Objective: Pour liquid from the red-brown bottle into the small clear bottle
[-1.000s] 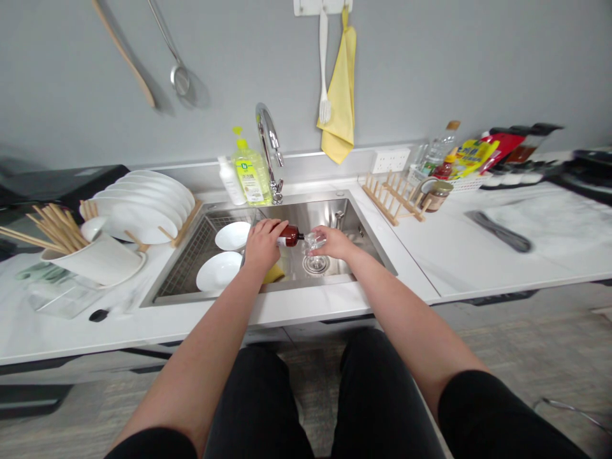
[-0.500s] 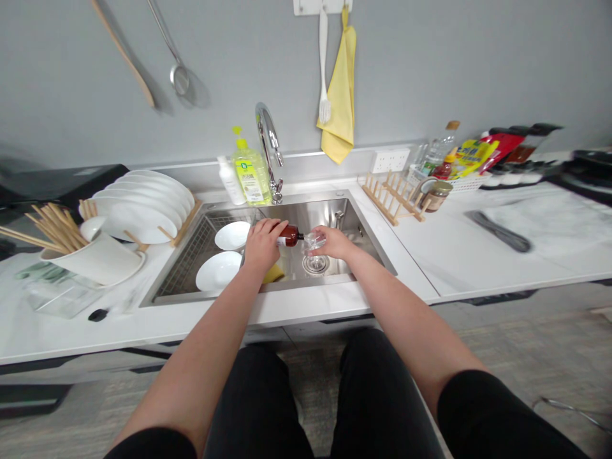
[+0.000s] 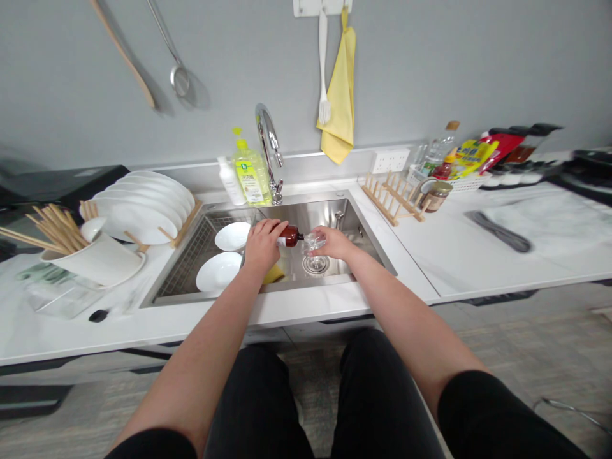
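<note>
My left hand (image 3: 264,242) is closed round a dark amber bottle (image 3: 290,236), tipped on its side over the sink (image 3: 329,213). The bottle's black neck points right, at the mouth of a small clear glass (image 3: 314,241). Wrapped round that glass is my right hand (image 3: 333,242), above the drain (image 3: 316,263). Whether liquid is flowing, I cannot tell. Left of the hands, two white dishes (image 3: 218,273) rest in the sink. A bit of yellow cloth or sponge (image 3: 274,274) shows below my left wrist.
Behind the sink stand a tap (image 3: 268,150), a yellow-green soap bottle (image 3: 252,173) and a white bottle (image 3: 231,182). A rack of white plates (image 3: 138,204) and a chopstick holder (image 3: 98,258) are at left. To the right are a wooden rack (image 3: 394,199) and a jar (image 3: 437,196).
</note>
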`<action>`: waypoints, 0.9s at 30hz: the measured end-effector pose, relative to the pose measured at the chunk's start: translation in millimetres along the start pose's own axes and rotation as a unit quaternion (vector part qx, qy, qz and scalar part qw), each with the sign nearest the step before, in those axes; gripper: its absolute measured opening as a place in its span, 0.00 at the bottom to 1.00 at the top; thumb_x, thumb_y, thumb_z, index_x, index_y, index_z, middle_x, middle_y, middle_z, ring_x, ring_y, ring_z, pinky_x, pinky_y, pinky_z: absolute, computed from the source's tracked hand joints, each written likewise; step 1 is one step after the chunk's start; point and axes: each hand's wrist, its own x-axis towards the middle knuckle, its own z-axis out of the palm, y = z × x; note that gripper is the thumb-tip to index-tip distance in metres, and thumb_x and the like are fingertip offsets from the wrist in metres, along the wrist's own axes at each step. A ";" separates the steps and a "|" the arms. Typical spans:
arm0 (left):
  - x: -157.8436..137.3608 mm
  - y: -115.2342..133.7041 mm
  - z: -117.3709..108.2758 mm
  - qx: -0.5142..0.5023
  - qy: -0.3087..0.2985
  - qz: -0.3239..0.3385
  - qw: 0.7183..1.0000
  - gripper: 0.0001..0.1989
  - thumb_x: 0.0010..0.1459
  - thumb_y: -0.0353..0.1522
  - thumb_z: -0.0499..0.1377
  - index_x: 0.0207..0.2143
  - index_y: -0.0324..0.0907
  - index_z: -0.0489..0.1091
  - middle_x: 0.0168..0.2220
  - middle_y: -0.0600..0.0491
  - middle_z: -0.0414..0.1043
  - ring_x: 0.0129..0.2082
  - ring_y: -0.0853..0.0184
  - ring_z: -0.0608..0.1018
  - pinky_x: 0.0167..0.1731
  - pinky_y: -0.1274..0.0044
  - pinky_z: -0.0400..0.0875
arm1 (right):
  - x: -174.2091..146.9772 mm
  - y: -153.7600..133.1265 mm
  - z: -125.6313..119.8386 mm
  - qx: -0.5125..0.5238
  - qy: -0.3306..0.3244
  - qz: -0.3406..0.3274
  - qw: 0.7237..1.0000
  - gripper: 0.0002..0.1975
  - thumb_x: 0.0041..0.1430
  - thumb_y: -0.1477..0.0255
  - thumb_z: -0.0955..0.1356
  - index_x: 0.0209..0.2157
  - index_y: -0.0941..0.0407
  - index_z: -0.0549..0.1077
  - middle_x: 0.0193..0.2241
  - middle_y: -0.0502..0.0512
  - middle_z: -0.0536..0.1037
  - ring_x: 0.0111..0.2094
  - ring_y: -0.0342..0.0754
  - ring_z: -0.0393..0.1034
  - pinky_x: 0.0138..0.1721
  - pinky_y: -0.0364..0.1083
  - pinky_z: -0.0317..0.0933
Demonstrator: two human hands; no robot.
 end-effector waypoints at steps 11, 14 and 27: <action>0.5 0.1 0.3 0.012 0.002 0.006 1.000 0.36 0.65 0.22 0.57 0.73 0.49 0.74 0.69 0.45 0.77 0.71 0.47 0.73 0.67 0.55 0.68 | 2.2 6.6 2.4 -0.012 -0.002 -0.006 1.000 0.44 0.40 0.60 0.90 0.59 0.53 0.82 0.49 0.57 0.88 0.49 0.58 0.85 0.56 0.55 0.76; 0.6 -0.1 0.7 0.016 -0.003 0.002 1.000 0.36 0.65 0.22 0.57 0.73 0.49 0.74 0.69 0.45 0.77 0.71 0.47 0.72 0.68 0.56 0.68 | 2.5 7.6 2.7 -0.015 -0.003 -0.013 1.000 0.43 0.40 0.60 0.90 0.58 0.53 0.82 0.48 0.57 0.88 0.48 0.58 0.85 0.55 0.54 0.76; 0.1 -0.5 0.8 0.014 0.000 0.003 1.000 0.37 0.64 0.21 0.57 0.73 0.48 0.74 0.70 0.45 0.76 0.72 0.47 0.71 0.69 0.57 0.67 | 3.3 10.6 4.2 -0.014 0.007 -0.021 1.000 0.41 0.40 0.62 0.90 0.57 0.51 0.83 0.47 0.54 0.88 0.47 0.56 0.85 0.54 0.53 0.76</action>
